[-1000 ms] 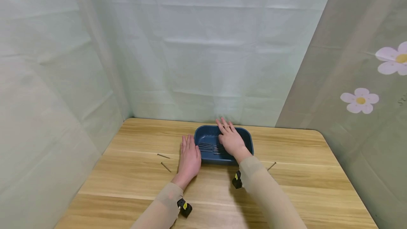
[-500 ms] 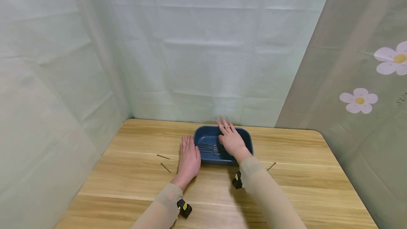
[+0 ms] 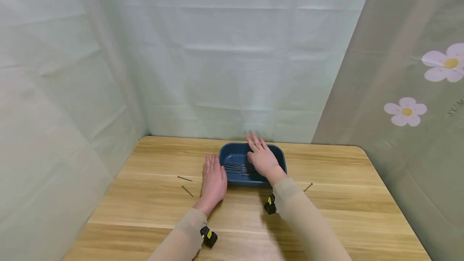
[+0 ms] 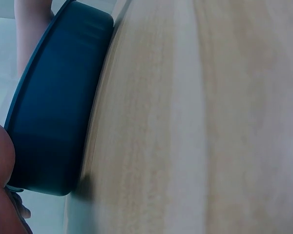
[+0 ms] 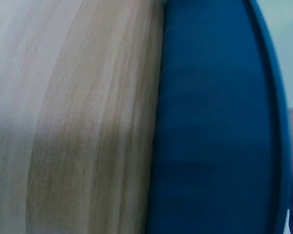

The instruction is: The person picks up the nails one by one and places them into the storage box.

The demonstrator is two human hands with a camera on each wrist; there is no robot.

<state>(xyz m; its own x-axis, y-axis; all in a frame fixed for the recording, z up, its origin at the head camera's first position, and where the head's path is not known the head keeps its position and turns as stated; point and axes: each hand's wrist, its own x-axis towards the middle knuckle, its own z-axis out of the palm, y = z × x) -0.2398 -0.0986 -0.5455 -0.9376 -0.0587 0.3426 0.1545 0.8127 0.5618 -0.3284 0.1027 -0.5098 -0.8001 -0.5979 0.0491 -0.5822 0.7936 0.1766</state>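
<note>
A dark blue tray point(image 3: 250, 183) sits near the table's back edge. Inside it, several nails point(image 3: 232, 167) lie side by side at the left, with another row of nails point(image 3: 248, 170) next to them. My left hand point(image 3: 214, 180) rests along the tray's left wall, fingers straight and pointing away. Over the tray's right half reaches my right hand point(image 3: 264, 160); three fingers stretch past the far rim, while the thumb side bends down into the tray. What that thumb side touches is hidden, and I cannot tell whether it pinches a nail. Both wrist views mostly show the tray's outer wall point(image 4: 58, 102).
Two loose nails, an upper nail point(image 3: 185, 179) and a lower nail point(image 3: 187, 191), lie on the wooden table point(image 3: 145, 208) to the left. One more nail point(image 3: 308, 187) lies right of the tray, beside the right sleeve. A pale curtain point(image 3: 232, 71) hangs close behind the table.
The head view has shifted slightly. Both hands, the tray and the nails keep the same places relative to one another.
</note>
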